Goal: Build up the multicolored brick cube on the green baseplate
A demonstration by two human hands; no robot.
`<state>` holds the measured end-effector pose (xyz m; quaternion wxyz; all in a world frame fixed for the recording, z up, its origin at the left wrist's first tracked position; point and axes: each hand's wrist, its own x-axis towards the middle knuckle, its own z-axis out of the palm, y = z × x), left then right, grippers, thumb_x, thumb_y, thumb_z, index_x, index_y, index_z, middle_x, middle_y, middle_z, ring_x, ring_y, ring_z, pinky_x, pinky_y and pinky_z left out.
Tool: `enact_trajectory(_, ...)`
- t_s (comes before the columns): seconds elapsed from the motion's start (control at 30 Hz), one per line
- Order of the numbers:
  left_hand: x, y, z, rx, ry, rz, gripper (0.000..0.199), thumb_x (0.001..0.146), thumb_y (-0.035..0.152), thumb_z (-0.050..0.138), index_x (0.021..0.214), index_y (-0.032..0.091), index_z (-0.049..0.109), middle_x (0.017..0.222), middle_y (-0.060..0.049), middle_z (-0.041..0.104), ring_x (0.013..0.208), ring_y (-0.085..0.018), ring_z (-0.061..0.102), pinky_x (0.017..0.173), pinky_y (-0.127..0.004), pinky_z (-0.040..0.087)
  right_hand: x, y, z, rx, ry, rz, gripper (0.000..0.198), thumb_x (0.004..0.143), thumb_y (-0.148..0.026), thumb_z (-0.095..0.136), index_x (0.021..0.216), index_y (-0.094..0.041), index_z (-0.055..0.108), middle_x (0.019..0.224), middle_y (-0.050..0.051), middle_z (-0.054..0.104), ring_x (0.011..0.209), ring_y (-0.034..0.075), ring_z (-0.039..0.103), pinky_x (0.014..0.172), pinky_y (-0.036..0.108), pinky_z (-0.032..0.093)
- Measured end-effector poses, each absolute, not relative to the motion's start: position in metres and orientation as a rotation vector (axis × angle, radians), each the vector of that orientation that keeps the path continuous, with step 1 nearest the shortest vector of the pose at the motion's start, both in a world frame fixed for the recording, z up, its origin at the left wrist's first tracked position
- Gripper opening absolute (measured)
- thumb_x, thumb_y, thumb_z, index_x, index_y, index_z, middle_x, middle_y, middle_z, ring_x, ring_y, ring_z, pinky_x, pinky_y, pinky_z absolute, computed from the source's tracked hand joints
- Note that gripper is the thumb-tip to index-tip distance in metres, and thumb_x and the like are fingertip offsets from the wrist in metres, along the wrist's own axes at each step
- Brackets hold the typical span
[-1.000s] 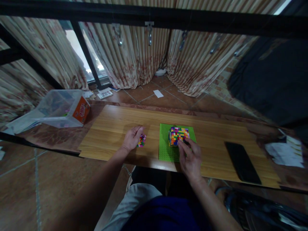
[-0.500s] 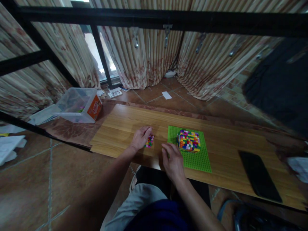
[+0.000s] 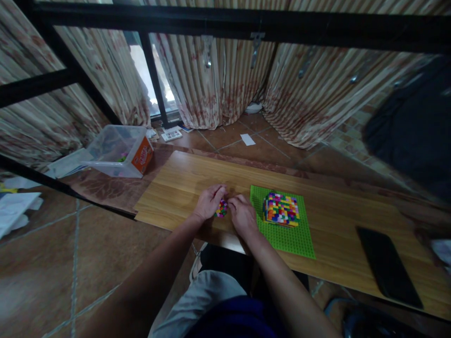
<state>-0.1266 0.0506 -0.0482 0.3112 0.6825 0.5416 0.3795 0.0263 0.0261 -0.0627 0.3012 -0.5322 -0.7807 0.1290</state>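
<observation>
Small coloured building bricks [image 3: 221, 209] lie in a little pile on the wooden board. My left hand [image 3: 210, 202] rests at the pile's left, fingers curled over its far edge and closed together; whatever they pinch is too small to name. Close by on the right, my right hand [image 3: 242, 213] has its thumb and fingertips drawn together beside the pile, and any brick in them is hidden. A green baseplate [image 3: 289, 241] lies right of my right hand. On it stands a block built of multicoloured bricks [image 3: 282, 209].
A black phone-like slab [image 3: 389, 266] lies on the board's right part. Beyond the left end of the wooden board [image 3: 190, 164] stands a clear plastic bin [image 3: 118, 150] with an orange label and a few bricks inside. A black metal bar [image 3: 225, 26] crosses above.
My right hand has moved left, away from the baseplate, to the loose brick pile. My left hand stays by the pile. The whole view has shifted slightly.
</observation>
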Motion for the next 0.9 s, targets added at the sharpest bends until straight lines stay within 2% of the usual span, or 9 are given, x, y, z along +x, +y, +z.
enact_trajectory(0.13,-0.127,0.051,-0.047,1.811,1.437,0.996,0.039,0.095,0.041,0.036,0.099,0.020,0.068,0.100,-0.004,0.073,0.100,-0.018,0.065,0.096,-0.028,0.046,0.033,0.004,-0.058,-1.374,-2.003,0.353,0.022,0.094,-0.021,0.046,0.090,-0.022,0.068,0.089,0.004,0.063,0.088,0.018,0.058,0.081,0.030,0.047)
enact_trajectory(0.37,-0.128,0.051,-0.050,1.796,1.477,0.968,0.041,0.094,0.044,0.035,0.103,0.020,0.067,0.097,-0.005,0.073,0.095,-0.019,0.066,0.092,-0.031,0.049,0.081,-0.045,-0.036,-1.397,-1.829,0.251,0.020,0.094,-0.027,0.051,0.097,-0.024,0.070,0.096,0.005,0.063,0.088,0.018,0.059,0.079,0.033,0.050)
enact_trajectory(0.6,-0.128,0.052,-0.051,1.799,1.495,0.975,0.042,0.094,0.046,0.036,0.101,0.019,0.068,0.093,-0.005,0.073,0.088,-0.018,0.068,0.086,-0.030,0.051,0.122,-0.033,-0.032,-1.532,-1.723,-0.079,0.020,0.091,-0.033,0.056,0.088,-0.025,0.075,0.100,0.007,0.062,0.094,0.022,0.055,0.080,0.039,0.049)
enact_trajectory(0.9,-0.129,0.053,-0.051,1.819,1.483,0.963,0.041,0.093,0.046,0.037,0.098,0.020,0.068,0.096,-0.005,0.073,0.091,-0.019,0.067,0.087,-0.030,0.051,0.122,-0.026,-0.032,-1.573,-1.633,-0.029,0.019,0.089,-0.031,0.057,0.085,-0.023,0.074,0.102,0.009,0.063,0.097,0.023,0.056,0.085,0.043,0.047)
